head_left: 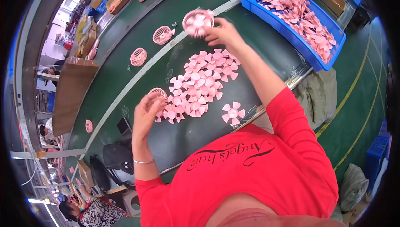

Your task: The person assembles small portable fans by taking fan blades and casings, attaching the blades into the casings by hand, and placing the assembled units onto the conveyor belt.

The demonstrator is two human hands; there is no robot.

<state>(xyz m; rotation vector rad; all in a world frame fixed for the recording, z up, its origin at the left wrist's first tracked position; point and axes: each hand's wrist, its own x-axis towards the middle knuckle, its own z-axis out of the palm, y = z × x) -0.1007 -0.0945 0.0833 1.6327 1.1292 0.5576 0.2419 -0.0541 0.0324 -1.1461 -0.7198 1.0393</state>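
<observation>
My right hand (227, 35) reaches to the far side of the table, its fingers at the rim of a round pink fan housing (193, 23) that has a light pink fan blade inside. Closer to me, on the left, my left hand (146, 111) has its fingers curled at a second pink fan housing (158, 92), partly hidden behind them. Between my hands spreads a pile of pink fan blades (196, 79), each with several petals. One loose fan blade (233, 113) lies apart, near the table's front edge.
A blue tray (250, 5) heaped with pink fan blades stands at the far right. Beyond a pale strip (137, 77), more pink housings (162, 35) rest on the green belt (112, 66). A black bag (118, 158) lies at left; another person (100, 214) sits at lower left.
</observation>
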